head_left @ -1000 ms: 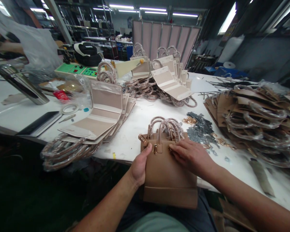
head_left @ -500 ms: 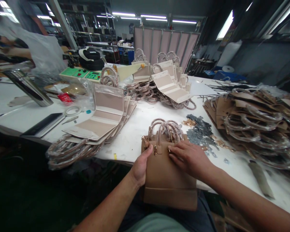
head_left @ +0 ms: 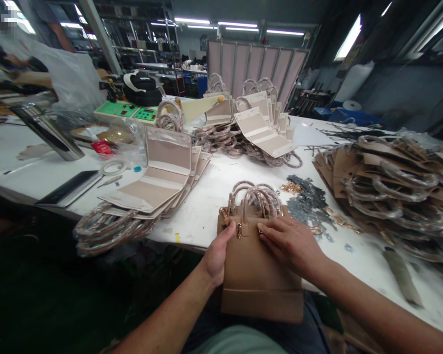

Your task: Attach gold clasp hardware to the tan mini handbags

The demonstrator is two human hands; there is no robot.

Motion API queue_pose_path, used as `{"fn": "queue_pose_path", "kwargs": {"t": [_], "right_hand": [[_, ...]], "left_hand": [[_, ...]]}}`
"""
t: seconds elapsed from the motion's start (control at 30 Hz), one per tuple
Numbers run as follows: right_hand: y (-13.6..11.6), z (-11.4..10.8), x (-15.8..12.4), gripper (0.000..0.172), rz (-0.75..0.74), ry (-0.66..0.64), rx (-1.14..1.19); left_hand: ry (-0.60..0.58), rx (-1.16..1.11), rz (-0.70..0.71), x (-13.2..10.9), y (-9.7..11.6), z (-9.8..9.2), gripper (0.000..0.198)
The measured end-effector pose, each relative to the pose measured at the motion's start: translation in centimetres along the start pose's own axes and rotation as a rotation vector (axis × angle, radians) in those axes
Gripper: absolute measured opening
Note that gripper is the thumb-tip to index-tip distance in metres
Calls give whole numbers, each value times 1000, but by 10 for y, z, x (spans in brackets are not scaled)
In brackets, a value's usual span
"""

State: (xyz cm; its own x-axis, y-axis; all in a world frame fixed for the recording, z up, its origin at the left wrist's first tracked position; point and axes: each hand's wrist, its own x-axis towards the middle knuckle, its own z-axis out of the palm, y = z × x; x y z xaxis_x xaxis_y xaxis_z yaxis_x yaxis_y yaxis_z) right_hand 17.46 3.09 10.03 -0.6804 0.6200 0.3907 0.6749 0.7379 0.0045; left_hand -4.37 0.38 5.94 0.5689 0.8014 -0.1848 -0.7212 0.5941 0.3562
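Note:
A tan handbag [head_left: 260, 268] with plastic-wrapped handles [head_left: 246, 196] leans at the table's front edge, over my lap. My left hand [head_left: 218, 253] grips its left side, thumb on the front panel and fingers out of sight behind. The fingertips of my right hand [head_left: 290, 241] are closed together at a small gold fitting [head_left: 260, 231] near the top of the front panel; its thumb is hidden. A gold turn clasp [head_left: 239, 230] shows between the hands, and another gold piece [head_left: 224, 213] is at the bag's upper left corner.
Dark metal plates [head_left: 308, 199] and gold fittings [head_left: 291, 187] lie beyond the bag. Tan bag pieces [head_left: 376, 182] are heaped at right, near a grey-green cylindrical object [head_left: 402, 275]. Beige opened bag panels [head_left: 158, 179] are stacked at left, with more panels [head_left: 264, 130] behind.
The view has shifted slightly, so everything sits a little further right. Both hands keep almost the same hold on the handbag.

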Motion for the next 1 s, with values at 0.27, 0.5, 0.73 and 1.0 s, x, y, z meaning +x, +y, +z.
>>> {"fn": "queue_pose_path", "kwargs": {"t": [0.27,0.5,0.73,1.0], "right_hand": [[6,-14,10,16,16,-61,86],[-9,-8,6,16,-45,-23,-123],[2,-11,10,22,-97,-140,-104],[10,-6,15,13,-155,-159,-126]], "left_hand": [[3,118,149,-3,-4,9,52],[28,244,219,-6,-5,15,49],[10,138,125,-2,-1,12,48],[32,60,46,0,-1,5,52]]}}
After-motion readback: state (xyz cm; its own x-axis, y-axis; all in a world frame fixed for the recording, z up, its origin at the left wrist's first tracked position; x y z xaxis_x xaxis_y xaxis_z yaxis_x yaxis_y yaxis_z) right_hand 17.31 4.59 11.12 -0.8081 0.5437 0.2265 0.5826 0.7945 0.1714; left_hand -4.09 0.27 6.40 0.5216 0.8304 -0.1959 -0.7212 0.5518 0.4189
